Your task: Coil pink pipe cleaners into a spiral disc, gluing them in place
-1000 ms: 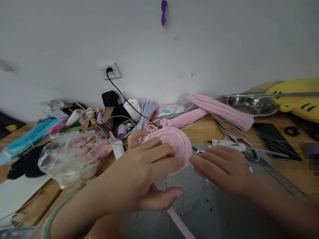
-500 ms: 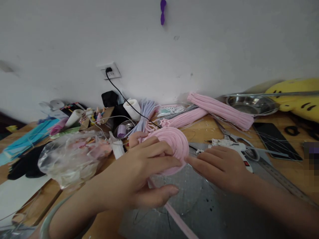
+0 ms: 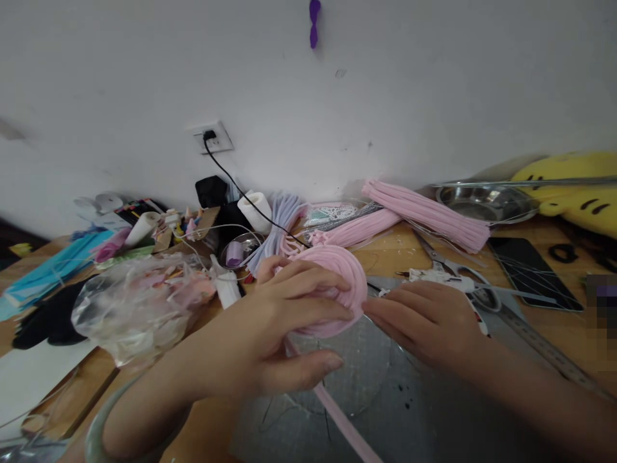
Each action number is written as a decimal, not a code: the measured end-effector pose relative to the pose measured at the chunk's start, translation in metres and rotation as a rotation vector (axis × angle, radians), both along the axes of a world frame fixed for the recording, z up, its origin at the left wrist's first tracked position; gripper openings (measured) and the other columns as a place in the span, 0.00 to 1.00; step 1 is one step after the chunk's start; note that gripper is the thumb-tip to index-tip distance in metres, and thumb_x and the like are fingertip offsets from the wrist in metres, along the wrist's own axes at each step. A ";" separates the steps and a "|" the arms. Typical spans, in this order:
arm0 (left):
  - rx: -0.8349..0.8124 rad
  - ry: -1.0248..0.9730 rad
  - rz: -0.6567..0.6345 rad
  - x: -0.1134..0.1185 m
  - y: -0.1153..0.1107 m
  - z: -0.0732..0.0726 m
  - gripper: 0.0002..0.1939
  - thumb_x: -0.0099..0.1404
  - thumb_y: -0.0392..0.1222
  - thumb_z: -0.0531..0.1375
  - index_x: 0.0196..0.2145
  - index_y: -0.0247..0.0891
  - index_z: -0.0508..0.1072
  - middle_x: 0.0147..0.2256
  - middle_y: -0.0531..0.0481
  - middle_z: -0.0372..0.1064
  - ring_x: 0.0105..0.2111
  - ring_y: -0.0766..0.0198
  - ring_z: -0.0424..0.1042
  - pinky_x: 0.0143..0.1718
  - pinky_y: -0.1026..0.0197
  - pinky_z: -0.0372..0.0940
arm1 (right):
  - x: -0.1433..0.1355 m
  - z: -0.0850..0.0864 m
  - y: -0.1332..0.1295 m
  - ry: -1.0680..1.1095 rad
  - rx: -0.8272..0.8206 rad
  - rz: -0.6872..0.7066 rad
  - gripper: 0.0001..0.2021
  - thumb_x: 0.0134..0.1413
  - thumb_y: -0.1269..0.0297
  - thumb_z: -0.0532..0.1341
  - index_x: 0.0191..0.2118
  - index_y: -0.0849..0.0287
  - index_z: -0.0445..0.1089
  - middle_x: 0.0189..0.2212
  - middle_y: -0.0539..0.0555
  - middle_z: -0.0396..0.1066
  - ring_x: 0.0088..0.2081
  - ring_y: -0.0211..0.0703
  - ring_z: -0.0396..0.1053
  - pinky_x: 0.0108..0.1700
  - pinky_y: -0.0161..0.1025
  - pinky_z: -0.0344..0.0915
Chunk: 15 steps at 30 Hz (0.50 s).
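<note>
1. The left hand [image 3: 279, 321] spreads its fingers over the pink coil [image 3: 354, 276], which sits above the grey mat [image 3: 409, 411].
2. The right hand [image 3: 427, 321] presses fingertips to the coil's edge; whether it grips anything, I cannot tell.

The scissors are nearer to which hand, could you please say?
Right: the right hand is just beside the scissors; the left hand is farther off, over the pink coil.

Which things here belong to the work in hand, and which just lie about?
In use: pink coil, left hand on it, right hand at its edge; pink strip; mat; perhaps pink bundles, judging by colour.

Seemingly lying about: phone, scissors, ruler, bowl, plastic bag.
</note>
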<state>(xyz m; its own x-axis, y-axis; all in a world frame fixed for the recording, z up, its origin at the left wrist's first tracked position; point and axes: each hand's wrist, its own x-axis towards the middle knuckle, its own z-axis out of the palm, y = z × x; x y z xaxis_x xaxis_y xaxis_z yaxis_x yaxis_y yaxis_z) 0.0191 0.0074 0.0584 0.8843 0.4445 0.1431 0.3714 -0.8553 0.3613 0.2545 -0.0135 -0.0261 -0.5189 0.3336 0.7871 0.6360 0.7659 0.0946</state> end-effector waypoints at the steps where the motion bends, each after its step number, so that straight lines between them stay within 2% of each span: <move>1: -0.003 -0.001 -0.003 0.000 0.001 0.000 0.13 0.67 0.46 0.56 0.48 0.44 0.68 0.51 0.48 0.64 0.52 0.56 0.62 0.54 0.53 0.50 | 0.000 0.001 -0.001 -0.004 0.004 -0.001 0.05 0.59 0.75 0.56 0.38 0.61 0.68 0.21 0.48 0.72 0.23 0.36 0.67 0.25 0.35 0.60; 3: 0.000 -0.002 -0.008 -0.001 0.003 -0.001 0.13 0.67 0.47 0.56 0.49 0.45 0.69 0.51 0.48 0.64 0.53 0.55 0.62 0.54 0.53 0.51 | 0.000 0.006 -0.004 0.023 -0.035 -0.010 0.06 0.60 0.74 0.56 0.36 0.61 0.69 0.20 0.48 0.71 0.22 0.36 0.66 0.25 0.34 0.59; 4: 0.004 0.000 -0.008 -0.001 0.003 -0.001 0.14 0.67 0.48 0.57 0.49 0.45 0.69 0.52 0.48 0.64 0.53 0.55 0.62 0.54 0.53 0.51 | 0.000 0.010 -0.006 0.047 -0.125 -0.022 0.06 0.59 0.73 0.56 0.34 0.60 0.69 0.20 0.47 0.71 0.22 0.35 0.66 0.24 0.34 0.59; 7: 0.011 -0.004 -0.003 -0.002 0.004 -0.002 0.15 0.66 0.49 0.57 0.48 0.45 0.69 0.52 0.48 0.64 0.53 0.53 0.63 0.54 0.52 0.53 | 0.001 0.025 -0.016 0.161 -0.654 -0.074 0.07 0.58 0.69 0.57 0.30 0.58 0.70 0.20 0.46 0.70 0.20 0.32 0.64 0.22 0.31 0.57; 9: 0.016 -0.002 -0.001 -0.002 0.004 -0.001 0.14 0.66 0.48 0.56 0.48 0.44 0.69 0.52 0.48 0.65 0.53 0.52 0.64 0.54 0.52 0.54 | 0.001 0.032 -0.023 0.243 -1.016 -0.051 0.08 0.57 0.67 0.57 0.30 0.56 0.72 0.22 0.46 0.71 0.21 0.33 0.64 0.21 0.30 0.57; 10: 0.016 -0.005 -0.003 -0.002 0.004 -0.001 0.14 0.67 0.48 0.56 0.48 0.44 0.69 0.51 0.48 0.65 0.53 0.52 0.64 0.54 0.52 0.54 | 0.001 0.034 -0.025 0.289 -1.143 -0.016 0.09 0.57 0.65 0.56 0.30 0.55 0.73 0.22 0.47 0.71 0.22 0.33 0.65 0.22 0.30 0.58; 12: 0.014 -0.012 -0.009 -0.002 0.003 0.000 0.14 0.67 0.47 0.55 0.49 0.44 0.70 0.51 0.48 0.65 0.53 0.53 0.64 0.54 0.52 0.55 | -0.001 0.033 -0.027 0.386 -1.314 0.053 0.10 0.56 0.63 0.56 0.31 0.55 0.75 0.24 0.49 0.72 0.24 0.35 0.65 0.23 0.31 0.59; 15: 0.019 -0.030 0.001 -0.003 0.003 0.000 0.14 0.66 0.48 0.56 0.49 0.45 0.70 0.52 0.48 0.65 0.53 0.54 0.64 0.55 0.53 0.55 | -0.006 0.026 -0.026 0.559 -1.472 0.113 0.10 0.55 0.61 0.57 0.29 0.57 0.75 0.23 0.49 0.69 0.24 0.34 0.61 0.23 0.31 0.56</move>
